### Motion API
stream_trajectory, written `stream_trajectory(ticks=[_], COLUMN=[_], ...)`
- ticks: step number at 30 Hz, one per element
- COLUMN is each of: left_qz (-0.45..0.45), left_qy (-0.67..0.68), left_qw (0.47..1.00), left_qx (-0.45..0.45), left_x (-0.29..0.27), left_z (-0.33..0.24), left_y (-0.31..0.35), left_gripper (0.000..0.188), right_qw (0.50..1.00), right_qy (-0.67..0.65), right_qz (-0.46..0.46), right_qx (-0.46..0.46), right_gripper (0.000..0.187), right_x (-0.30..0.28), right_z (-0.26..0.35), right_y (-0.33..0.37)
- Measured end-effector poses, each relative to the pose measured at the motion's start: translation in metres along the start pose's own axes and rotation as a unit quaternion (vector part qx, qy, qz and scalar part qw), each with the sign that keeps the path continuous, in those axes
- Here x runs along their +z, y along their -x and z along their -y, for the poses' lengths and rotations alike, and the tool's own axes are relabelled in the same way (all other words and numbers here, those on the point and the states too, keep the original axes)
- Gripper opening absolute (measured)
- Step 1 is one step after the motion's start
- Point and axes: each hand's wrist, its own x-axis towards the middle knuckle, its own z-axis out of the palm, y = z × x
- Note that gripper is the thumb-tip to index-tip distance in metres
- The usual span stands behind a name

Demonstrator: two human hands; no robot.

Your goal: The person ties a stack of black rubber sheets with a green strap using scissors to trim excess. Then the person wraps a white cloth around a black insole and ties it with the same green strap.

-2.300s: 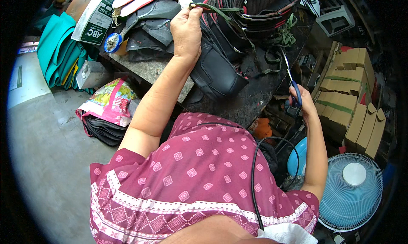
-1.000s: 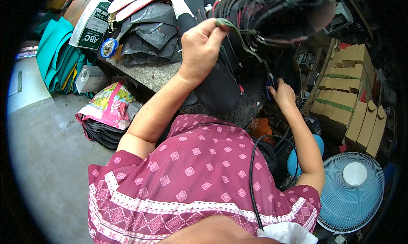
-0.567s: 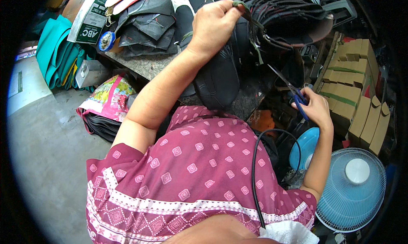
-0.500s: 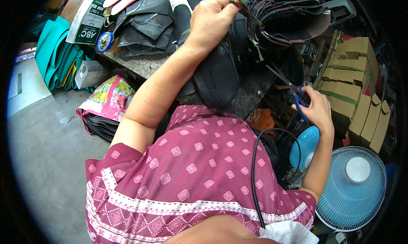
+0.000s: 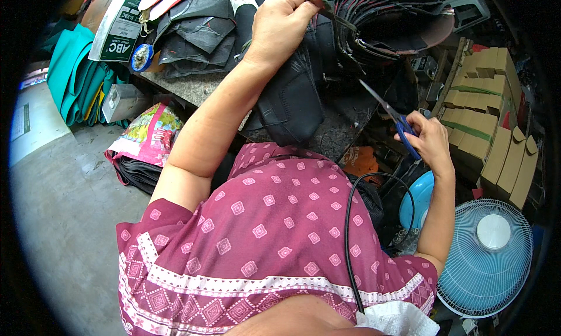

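Note:
My left hand (image 5: 281,29) pinches one end of a dark green cloth strip (image 5: 340,21) at the top of the table. That strip runs along a bundle of curved black pieces (image 5: 350,5), which look like shoe uppers stacked together. Under my left wrist hangs a stitched black piece (image 5: 292,105), partly over the table's near edge. In my right hand (image 5: 431,140), off to the right, is a pair of scissors (image 5: 404,129) with blue handles. Their blades look closed and point up and left toward the bundle, apart from it.
Black sheet pieces (image 5: 198,35) are piled on the table (image 5: 204,85), beside a blue-rimmed round container (image 5: 142,57). Tied tan boxes (image 5: 473,108) and a blue fan (image 5: 494,277) stand at the right. A colourful bag (image 5: 149,131) sits at the left, and a black cable (image 5: 349,242) hangs before me.
The scissors blades have come together, and my right hand has moved slightly left and up. My left hand has shifted a little left with the strip.

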Motion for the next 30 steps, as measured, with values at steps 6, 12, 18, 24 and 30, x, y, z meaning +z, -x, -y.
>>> stream_trajectory(ticks=[6,12,18,24,30], left_qz=[0.016,0.121,0.164,0.189,0.201], left_qy=[-0.137,-0.195,-0.22,-0.226,-0.196], left_qw=[0.988,0.967,0.946,0.931,0.932], left_qx=[0.067,0.114,0.174,0.216,0.229], left_x=[-0.009,-0.006,0.01,0.02,0.025], left_z=[-0.004,-0.022,-0.029,-0.031,-0.03], left_y=[0.019,0.051,0.072,0.085,0.089], left_gripper=[0.019,0.017,0.015,0.014,0.01], right_qw=[0.997,0.938,0.975,0.988,0.986], right_qy=[0.068,-0.327,-0.008,0.105,0.164], right_qz=[0.04,0.116,-0.213,-0.112,-0.033], right_qx=[-0.027,-0.018,-0.054,0.016,0.015], right_gripper=[0.042,0.036,0.038,0.047,0.055], right_x=[0.011,-0.04,-0.068,-0.11,-0.125], right_z=[-0.025,-0.031,0.003,0.027,0.034], right_y=[0.008,0.033,0.021,-0.039,-0.112])
